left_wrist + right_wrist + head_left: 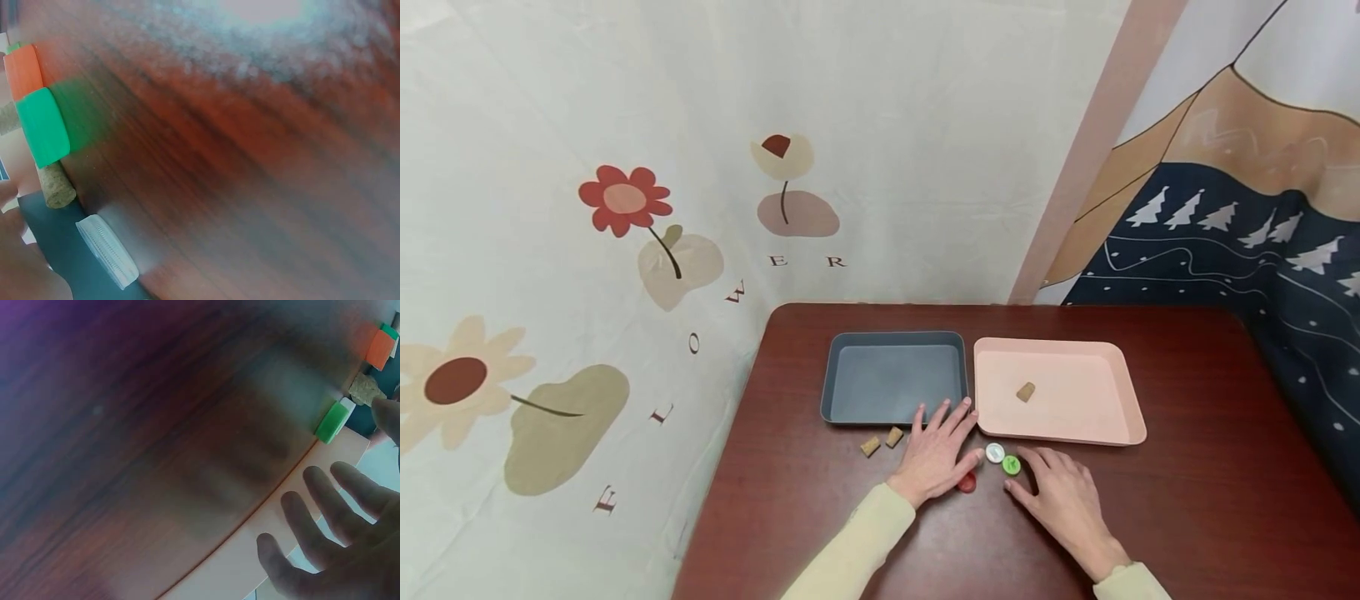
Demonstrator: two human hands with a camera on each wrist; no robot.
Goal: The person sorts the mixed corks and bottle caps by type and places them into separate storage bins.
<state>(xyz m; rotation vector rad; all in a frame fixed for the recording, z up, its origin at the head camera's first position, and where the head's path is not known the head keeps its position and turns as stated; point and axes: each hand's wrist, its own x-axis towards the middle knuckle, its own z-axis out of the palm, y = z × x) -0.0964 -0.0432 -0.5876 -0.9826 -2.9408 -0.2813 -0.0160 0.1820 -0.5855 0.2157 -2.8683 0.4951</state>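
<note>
Round white cap, lying flat — bright green cap just beside it, red cap nearby, partly hidden

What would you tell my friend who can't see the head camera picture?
A person's left hand and right hand reach over a brown table, near a white cap, a green cap and a partly hidden red cap. Farther back are a blue-gray tray and a pink tray holding one cork. Two more corks lie in front of the blue-gray tray.
</note>
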